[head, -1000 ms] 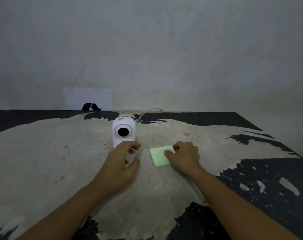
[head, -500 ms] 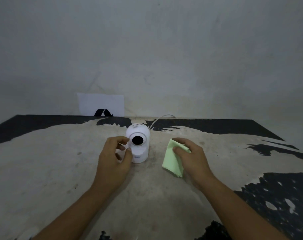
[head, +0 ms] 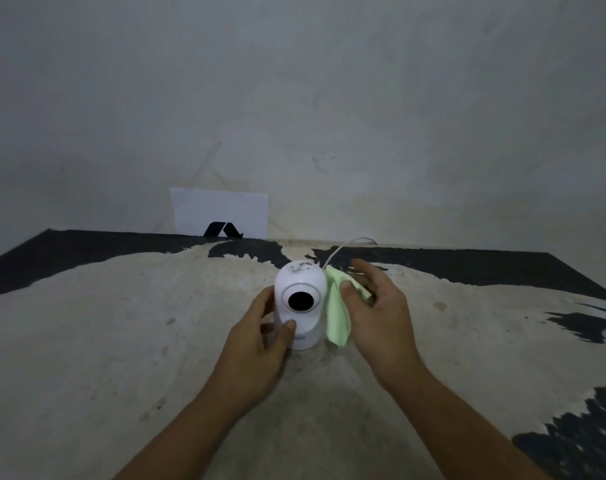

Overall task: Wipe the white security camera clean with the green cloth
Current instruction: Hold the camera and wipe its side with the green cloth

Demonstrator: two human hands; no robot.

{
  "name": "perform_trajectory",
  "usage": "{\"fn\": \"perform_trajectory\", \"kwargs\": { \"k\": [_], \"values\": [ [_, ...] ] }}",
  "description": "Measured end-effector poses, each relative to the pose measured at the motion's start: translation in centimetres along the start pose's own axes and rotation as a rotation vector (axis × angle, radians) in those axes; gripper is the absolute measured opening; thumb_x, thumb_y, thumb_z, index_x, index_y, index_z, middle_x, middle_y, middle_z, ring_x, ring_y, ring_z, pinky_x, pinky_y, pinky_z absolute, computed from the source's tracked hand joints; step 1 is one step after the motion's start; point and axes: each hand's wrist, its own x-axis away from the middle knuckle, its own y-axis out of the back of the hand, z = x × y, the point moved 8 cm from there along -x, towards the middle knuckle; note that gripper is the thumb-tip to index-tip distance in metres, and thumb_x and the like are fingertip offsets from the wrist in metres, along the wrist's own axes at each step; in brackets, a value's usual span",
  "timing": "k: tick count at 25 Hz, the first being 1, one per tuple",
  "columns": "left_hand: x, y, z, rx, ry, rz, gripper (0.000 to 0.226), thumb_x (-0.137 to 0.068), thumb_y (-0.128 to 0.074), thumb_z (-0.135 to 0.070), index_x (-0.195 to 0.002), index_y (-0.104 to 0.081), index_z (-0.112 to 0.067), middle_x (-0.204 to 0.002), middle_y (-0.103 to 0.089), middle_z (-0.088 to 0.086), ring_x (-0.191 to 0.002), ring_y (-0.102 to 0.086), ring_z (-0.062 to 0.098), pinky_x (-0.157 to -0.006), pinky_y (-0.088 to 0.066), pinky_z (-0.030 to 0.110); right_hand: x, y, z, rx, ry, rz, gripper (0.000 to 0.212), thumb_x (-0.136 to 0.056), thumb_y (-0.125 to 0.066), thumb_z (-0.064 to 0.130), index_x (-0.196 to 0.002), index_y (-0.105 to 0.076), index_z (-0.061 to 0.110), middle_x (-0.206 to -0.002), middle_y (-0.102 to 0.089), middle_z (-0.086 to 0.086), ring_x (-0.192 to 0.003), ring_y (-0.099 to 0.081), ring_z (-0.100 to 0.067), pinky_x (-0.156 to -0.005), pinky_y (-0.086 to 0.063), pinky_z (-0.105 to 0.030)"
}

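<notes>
Centre of frame, the white security camera (head: 299,303) stood upright on the worn desk (head: 121,341), lens facing the viewer. Left hand (head: 260,348) gripped its lower left side, fingers (head: 289,325) wrapped around the base, thumb on the front. Right hand (head: 374,306) held the green cloth (head: 336,317) pinched between thumb and fingers, the cloth hanging just beside the camera's right side, touching or near touching; could not tell which. Dark specks showed on the camera's top dome, so judged wiping as barely started or not yet begun. Setup looked done: camera steadied, cloth in hand and at the body. Left to do: top, front, lens ring, sides, back. White cable (head: 343,245) ran off behind the camera toward the upper right. White card (head: 222,211) leaned on the wall at upper left of the desk, uninvolved.
</notes>
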Motion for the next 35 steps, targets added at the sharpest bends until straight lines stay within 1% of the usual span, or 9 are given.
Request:
{"fn": "perform_trajectory", "kwargs": {
  "k": [4, 8, 12, 18, 23, 25, 28, 32, 35],
  "values": [
    [-0.2, 0.2, 0.2, -0.04, 0.008, -0.018, 0.048, -0.088, -0.057, -0.035, -0.13, -0.035, -0.043, -0.119, -0.048, -0.032, -0.105, -0.049, -0.013, -0.077, -0.044, 0.007, 0.8, -0.9, 0.3, -0.037, 0.126, 0.008, 0.016, -0.083, -0.067, 0.017, -0.099, -0.067, 0.023, -0.099, -0.067, 0.01, -0.091, -0.062, -0.002, -0.077, -0.051, -0.019],
    [-0.2, 0.3, 0.1, 0.0, 0.012, -0.013, 0.048, -0.087, -0.059, -0.034, -0.124, -0.033, -0.051, -0.109, -0.046, -0.041, -0.098, -0.045, -0.027, -0.069, -0.042, -0.002, 2.1, -1.6, 0.0, -0.082, 0.19, 0.045, 0.028, -0.084, -0.06, 0.029, -0.111, -0.064, 0.023, -0.118, -0.061, 0.009, -0.109, -0.053, 0.006, -0.08, -0.044, -0.003],
    [-0.1, 0.4, 0.1, -0.001, 0.019, -0.012, 0.05, -0.085, -0.059, -0.036, -0.128, -0.034, -0.047, -0.114, -0.045, -0.037, -0.104, -0.05, -0.01, -0.077, -0.044, 0.007, 2.1, -1.3, -0.8, -0.067, 0.207, 0.038, 0.027, -0.088, -0.061, 0.015, -0.112, -0.066, 0.025, -0.115, -0.065, 0.011, -0.109, -0.058, 0.001, -0.092, -0.05, -0.02],
    [-0.1, 0.3, 0.1, -0.01, 0.011, -0.014, 0.051, -0.085, -0.06, -0.035, -0.13, -0.037, -0.042, -0.119, -0.049, -0.029, -0.107, -0.05, -0.003, -0.085, -0.045, 0.015, 2.5, -1.2, -0.9, -0.006, 0.274, -0.004, 0.031, -0.085, -0.065, 0.016, -0.115, -0.063, 0.02, -0.11, -0.066, 0.011, -0.104, -0.061, -0.006, -0.085, -0.055, -0.028],
    [-0.1, 0.1, -0.2, -0.03, 0.013, -0.009, 0.051, -0.086, -0.059, -0.035, -0.131, -0.035, -0.042, -0.112, -0.045, -0.038, -0.098, -0.049, -0.012, -0.07, -0.043, 0.004, 2.9, -1.7, 1.0, 0.074, 0.44, -0.024, 0.032, -0.088, -0.061, 0.021, -0.119, -0.063, 0.013, -0.097, -0.063, -0.001, -0.091, -0.061, -0.01, -0.073, -0.053, -0.019],
    [-0.1, 0.1, -0.2, -0.032, 0.011, -0.009, 0.052, -0.086, -0.059, -0.035, -0.131, -0.034, -0.041, -0.111, -0.042, -0.041, -0.096, -0.047, -0.016, -0.068, -0.042, 0.002, 2.6, -1.7, 0.4, 0.06, 0.392, -0.041, 0.032, -0.089, -0.06, 0.019, -0.12, -0.062, 0.014, -0.095, -0.062, 0.0, -0.09, -0.06, -0.008, -0.072, -0.051, -0.015],
    [-0.1, 0.1, -0.1, -0.044, 0.015, -0.017, 0.054, -0.085, -0.059, -0.035, -0.133, -0.034, -0.038, -0.117, -0.046, -0.032, -0.103, -0.049, -0.007, -0.071, -0.041, 0.002, 2.0, -1.4, -1.5, 0.097, 0.232, -0.055, 0.027, -0.091, -0.056, 0.018, -0.116, -0.064, 0.017, -0.094, -0.062, 0.006, -0.091, -0.059, 0.0, -0.071, -0.047, -0.005],
    [-0.1, 0.0, -0.1, -0.05, 0.013, -0.019, 0.054, -0.085, -0.059, -0.036, -0.132, -0.033, -0.039, -0.116, -0.044, -0.031, -0.107, -0.047, -0.003, -0.071, -0.04, 0.003, 2.7, -1.9, 0.3, 0.134, 0.383, -0.025, 0.03, -0.093, -0.05, 0.015, -0.123, -0.057, 0.018, -0.099, -0.057, 0.0, -0.094, -0.057, -0.004, -0.077, -0.051, -0.015],
    [-0.1, -0.1, -0.1, -0.059, 0.016, -0.012, 0.053, -0.086, -0.058, -0.036, -0.13, -0.031, -0.043, -0.117, -0.043, -0.032, -0.103, -0.047, -0.005, -0.072, -0.04, 0.004, 3.1, -2.3, 0.7, 0.145, 0.448, -0.022, 0.037, -0.093, -0.05, 0.009, -0.13, -0.051, 0.011, -0.101, -0.053, -0.001, -0.096, -0.053, -0.002, -0.078, -0.046, -0.01]
  ]
}}
